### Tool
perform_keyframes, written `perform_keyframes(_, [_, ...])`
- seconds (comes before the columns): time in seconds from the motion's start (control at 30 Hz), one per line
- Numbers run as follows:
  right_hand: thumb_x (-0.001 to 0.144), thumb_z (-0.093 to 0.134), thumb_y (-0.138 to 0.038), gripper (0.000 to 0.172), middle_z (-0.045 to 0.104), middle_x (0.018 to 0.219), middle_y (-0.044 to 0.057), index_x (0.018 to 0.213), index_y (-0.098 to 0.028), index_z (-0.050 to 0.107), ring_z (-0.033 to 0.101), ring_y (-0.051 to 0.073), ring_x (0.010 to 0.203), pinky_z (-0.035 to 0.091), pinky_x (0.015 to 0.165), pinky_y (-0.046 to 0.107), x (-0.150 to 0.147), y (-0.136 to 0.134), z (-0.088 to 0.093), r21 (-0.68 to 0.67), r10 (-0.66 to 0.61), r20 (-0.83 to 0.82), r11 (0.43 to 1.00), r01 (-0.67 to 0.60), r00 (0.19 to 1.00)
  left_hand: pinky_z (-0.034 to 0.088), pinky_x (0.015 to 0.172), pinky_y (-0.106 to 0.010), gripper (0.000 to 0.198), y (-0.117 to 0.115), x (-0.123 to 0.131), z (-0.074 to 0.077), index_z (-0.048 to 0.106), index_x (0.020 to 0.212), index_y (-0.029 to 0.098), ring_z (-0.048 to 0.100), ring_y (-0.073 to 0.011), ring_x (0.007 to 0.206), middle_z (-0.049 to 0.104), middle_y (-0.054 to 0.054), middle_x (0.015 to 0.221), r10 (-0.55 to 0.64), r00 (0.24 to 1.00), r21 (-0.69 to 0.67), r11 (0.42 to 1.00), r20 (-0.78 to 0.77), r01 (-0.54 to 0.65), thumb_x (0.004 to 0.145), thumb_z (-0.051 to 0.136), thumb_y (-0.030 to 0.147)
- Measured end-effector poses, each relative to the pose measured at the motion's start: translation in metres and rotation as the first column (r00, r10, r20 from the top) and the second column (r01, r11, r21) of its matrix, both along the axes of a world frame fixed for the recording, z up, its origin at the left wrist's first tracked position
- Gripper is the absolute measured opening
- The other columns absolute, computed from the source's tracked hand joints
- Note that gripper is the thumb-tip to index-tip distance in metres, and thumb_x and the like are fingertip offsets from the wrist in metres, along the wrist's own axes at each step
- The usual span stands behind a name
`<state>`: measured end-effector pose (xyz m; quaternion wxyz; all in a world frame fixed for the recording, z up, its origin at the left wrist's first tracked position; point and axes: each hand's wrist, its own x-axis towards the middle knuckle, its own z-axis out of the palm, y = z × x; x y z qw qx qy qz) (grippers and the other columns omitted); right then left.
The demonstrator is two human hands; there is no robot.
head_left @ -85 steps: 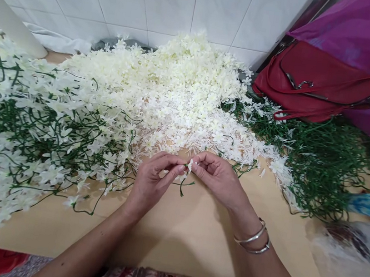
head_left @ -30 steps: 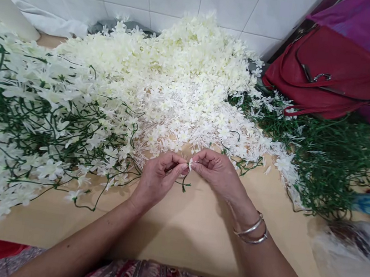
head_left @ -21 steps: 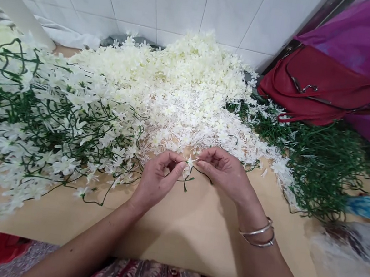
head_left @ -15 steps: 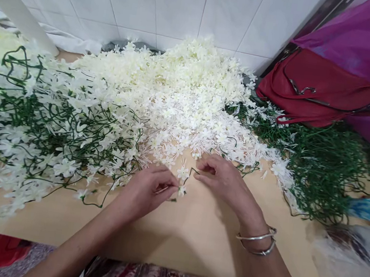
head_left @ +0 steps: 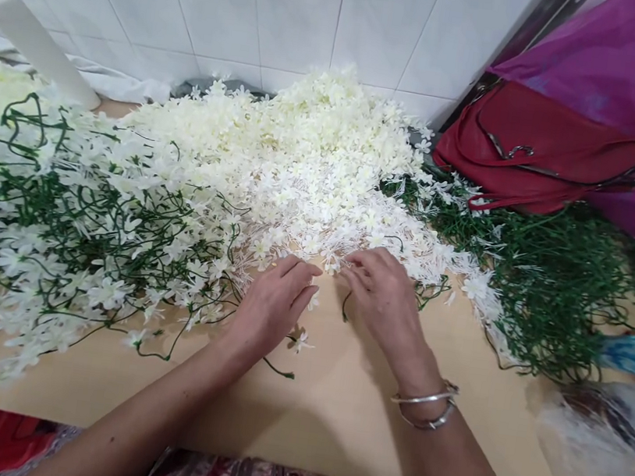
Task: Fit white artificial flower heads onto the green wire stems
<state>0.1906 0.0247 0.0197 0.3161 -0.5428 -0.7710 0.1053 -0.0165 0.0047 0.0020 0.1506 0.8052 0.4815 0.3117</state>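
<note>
My left hand (head_left: pixel 273 299) is closed, thumb and forefinger nearly together, at the front edge of a pile of white artificial flowers (head_left: pixel 325 184). A small white flower (head_left: pixel 314 301) shows at its thumb. Under the palm, a green plastic stem (head_left: pixel 278 370) and another white flower (head_left: pixel 301 341) stick out; part of that stem is hidden. My right hand (head_left: pixel 383 298), with a silver bangle (head_left: pixel 428 399) at the wrist, has its fingers bent inward against the pile's edge. A short green stem (head_left: pixel 346 307) hangs below its fingers.
Assembled white flowers on green stems (head_left: pixel 88 229) heap up at left. At right lie loose green stems (head_left: pixel 551 294), a red handbag (head_left: pixel 548 152), a purple plastic bag (head_left: pixel 630 69) and a clear plastic bag (head_left: pixel 599 459). A white roll (head_left: pixel 42 50) leans by the tiled wall.
My left hand has moved forward to the pile's edge, while the stem with its flower now shows beneath the palm. My right hand has shifted slightly forward, its stem now hanging down.
</note>
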Motion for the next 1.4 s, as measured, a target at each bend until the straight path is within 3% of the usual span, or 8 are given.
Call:
perform_keyframes(0.17, [0.1,0.053,-0.014,0.02,0.066,0.093,0.01,0.091,-0.022,0.07,0.06,0.027,0.091,0.048,0.083,0.042,-0.022,0.003,-0.012,0.042,0.038,-0.013,0.998,-0.038,0.999,0.056,0.081,-0.034,0.022,0.013,0.016,-0.002,0.065,0.121,0.02,0.069,-0.0192,0.085,0.068,-0.009,0.115,0.037,0.987,-0.07,0.997,0.155,-0.026,0.1,0.059,0.022])
perform_keyframes(0.43, [0.093,0.069,-0.026,0.009,0.07,0.094,0.005,0.084,-0.023,0.068,0.064,0.022,0.089,0.05,0.081,0.036,-0.021,-0.005,-0.008,-0.145,0.007,-0.561,0.984,-0.107,0.828,0.056,0.074,-0.028,0.025,0.012,0.012,-0.001,0.076,0.103,0.018,0.072,-0.0186,0.083,0.077,-0.005,0.089,0.144,0.763,-0.404,0.9,0.63,0.164,0.096,0.066,0.04])
perform_keyframes(0.6, [0.084,0.079,-0.05,0.029,0.064,0.077,0.001,0.085,-0.022,0.071,0.057,0.017,0.073,0.047,0.067,0.03,-0.017,-0.001,-0.012,-0.459,-0.183,-0.785,0.813,-0.358,0.592,0.055,0.066,-0.026,0.031,0.016,0.005,0.0,0.075,0.102,0.018,0.07,-0.0158,0.071,0.077,-0.004,0.08,0.15,0.65,-0.466,0.815,0.744,0.344,0.09,0.074,0.046])
perform_keyframes(0.83, [0.074,0.09,-0.049,0.033,0.068,0.082,0.003,0.081,-0.021,0.073,0.063,0.018,0.083,0.052,0.08,0.03,-0.012,-0.001,-0.007,-0.506,-0.298,-0.859,0.623,-0.597,0.417,0.057,0.075,-0.026,0.031,0.016,0.005,-0.005,0.065,0.114,0.019,0.072,-0.0131,0.076,0.076,-0.003,0.091,0.109,0.576,-0.383,0.841,0.81,0.381,0.092,0.075,0.037])
perform_keyframes(0.93, [0.076,0.088,-0.048,0.031,0.065,0.079,0.001,0.081,-0.022,0.072,0.06,0.016,0.077,0.05,0.077,0.03,-0.01,-0.001,-0.007,-0.5,-0.284,-0.857,0.66,-0.56,0.43,0.055,0.072,-0.025,0.029,0.014,0.003,-0.004,0.064,0.119,0.019,0.072,-0.0123,0.077,0.074,-0.005,0.103,0.138,0.653,-0.371,0.899,0.745,0.233,0.094,0.071,0.033])
perform_keyframes(1.1, [0.09,0.077,-0.034,0.012,0.066,0.087,0.003,0.085,-0.024,0.072,0.059,0.02,0.082,0.049,0.08,0.035,-0.016,-0.005,-0.002,-0.216,-0.077,-0.713,0.97,-0.113,0.697,0.052,0.062,-0.022,0.027,0.011,0.004,0.01,0.067,0.097,0.016,0.071,-0.0128,0.07,0.073,-0.003,0.083,0.249,0.651,-0.428,0.894,0.717,0.129,0.098,0.066,0.043])
perform_keyframes(1.23, [0.096,0.069,-0.02,0.009,0.07,0.1,0.007,0.092,-0.025,0.076,0.066,0.023,0.095,0.052,0.087,0.04,-0.022,-0.009,-0.001,0.052,0.165,-0.422,0.986,-0.158,0.892,0.058,0.064,-0.025,0.039,0.012,0.007,0.012,0.071,0.094,0.015,0.073,-0.0155,0.071,0.077,-0.004,0.08,0.243,0.605,-0.48,0.836,0.758,0.267,0.088,0.075,0.054])
perform_keyframes(1.4, [0.098,0.068,-0.019,0.012,0.073,0.104,0.006,0.103,-0.027,0.075,0.069,0.023,0.101,0.055,0.09,0.041,-0.02,-0.005,-0.007,0.143,0.234,-0.366,0.97,-0.194,0.901,0.06,0.071,-0.026,0.038,0.016,0.007,0.006,0.07,0.097,0.017,0.074,-0.0144,0.073,0.077,-0.001,0.081,0.313,0.502,-0.472,0.851,0.807,0.229,0.08,0.085,0.047])
